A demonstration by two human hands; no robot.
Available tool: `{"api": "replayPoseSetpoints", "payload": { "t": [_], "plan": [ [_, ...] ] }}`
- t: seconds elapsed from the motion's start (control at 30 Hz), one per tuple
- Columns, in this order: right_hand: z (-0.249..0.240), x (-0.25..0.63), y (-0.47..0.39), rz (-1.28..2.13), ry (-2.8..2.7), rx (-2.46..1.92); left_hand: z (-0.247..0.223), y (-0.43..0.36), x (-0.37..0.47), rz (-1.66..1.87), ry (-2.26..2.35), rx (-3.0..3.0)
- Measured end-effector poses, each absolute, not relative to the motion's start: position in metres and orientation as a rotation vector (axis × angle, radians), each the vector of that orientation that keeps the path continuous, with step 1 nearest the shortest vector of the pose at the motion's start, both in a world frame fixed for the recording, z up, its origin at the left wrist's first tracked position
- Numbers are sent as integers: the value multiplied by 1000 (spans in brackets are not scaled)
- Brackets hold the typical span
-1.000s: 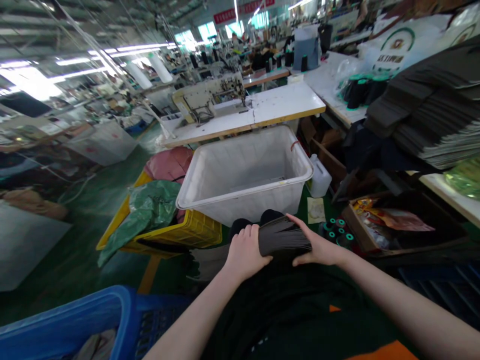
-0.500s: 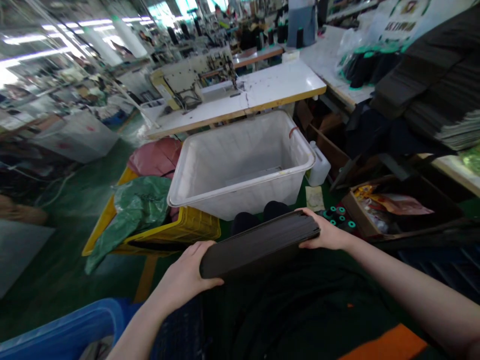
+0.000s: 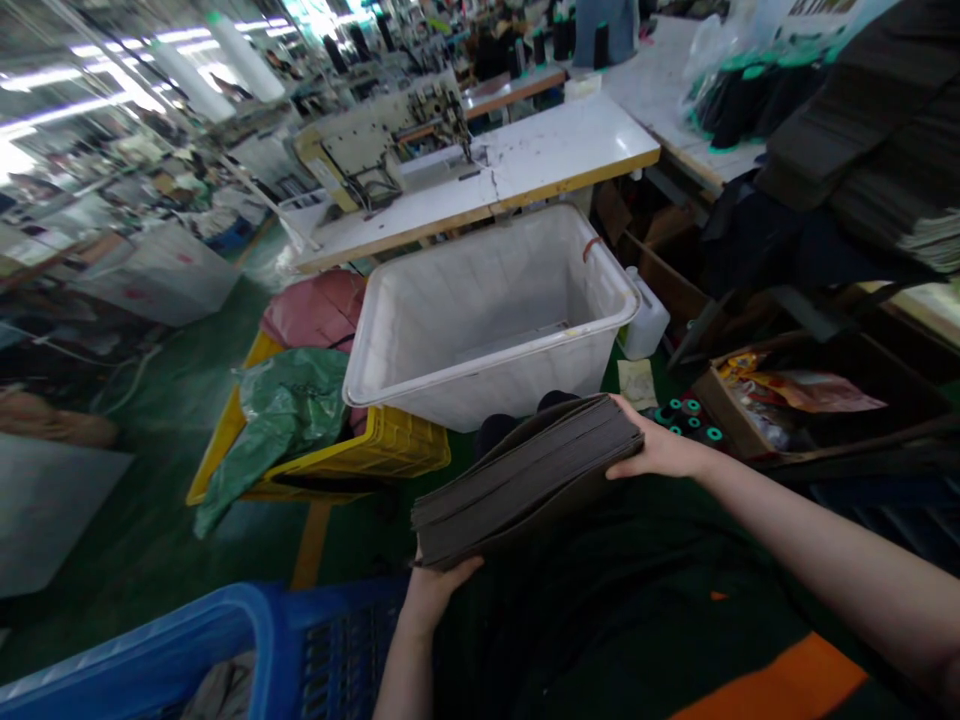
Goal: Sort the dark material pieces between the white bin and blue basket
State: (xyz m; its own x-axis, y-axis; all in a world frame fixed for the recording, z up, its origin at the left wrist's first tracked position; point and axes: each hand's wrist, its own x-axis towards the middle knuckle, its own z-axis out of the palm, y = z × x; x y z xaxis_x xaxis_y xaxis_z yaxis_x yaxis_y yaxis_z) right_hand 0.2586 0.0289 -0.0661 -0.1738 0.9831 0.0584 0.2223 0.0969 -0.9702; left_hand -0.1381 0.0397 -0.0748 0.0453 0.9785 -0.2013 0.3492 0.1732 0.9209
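A thick stack of dark fabric pieces (image 3: 525, 480) is held between my two hands, close in front of my body. My left hand (image 3: 442, 585) grips its lower left end, with the thumb on the near side and the other fingers hidden behind or beneath it. At the right end, my right hand (image 3: 652, 447) is closed round the stack, thumb on the near side. Some layers gape apart along the near face. Just beyond the stack stands a large white bin (image 3: 480, 385), with something flat and pale at its bottom.
A yellow crate (image 3: 405, 440) with green plastic (image 3: 292, 400) stands left, a blue basket (image 3: 262, 620) lower left. Behind the bin is a sewing table (image 3: 540, 160). Thread cones (image 3: 686, 420) and a cardboard box (image 3: 735, 410) lie right, below dark fabric stacks (image 3: 847, 130).
My left hand has moved right and down, round the stack's lower corner. The stack's layers have spread and its near face shows more. The view has shifted slightly.
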Motion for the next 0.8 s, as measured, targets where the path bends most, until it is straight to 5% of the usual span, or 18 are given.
{"api": "replayPoseSetpoints", "payload": {
  "t": [0.23, 0.43, 0.8],
  "plan": [
    [-55, 258, 5, 1134, -1494, -1304, -45, 30, -128, 929, 1405, 1474],
    [-78, 267, 12, 1268, -1610, -1264, -87, 24, -144, 670, 1492, 1471],
    [-76, 269, 5, 1305, -1573, -1260, -126, 4, -152, 775, 1503, 1441]
  ]
}}
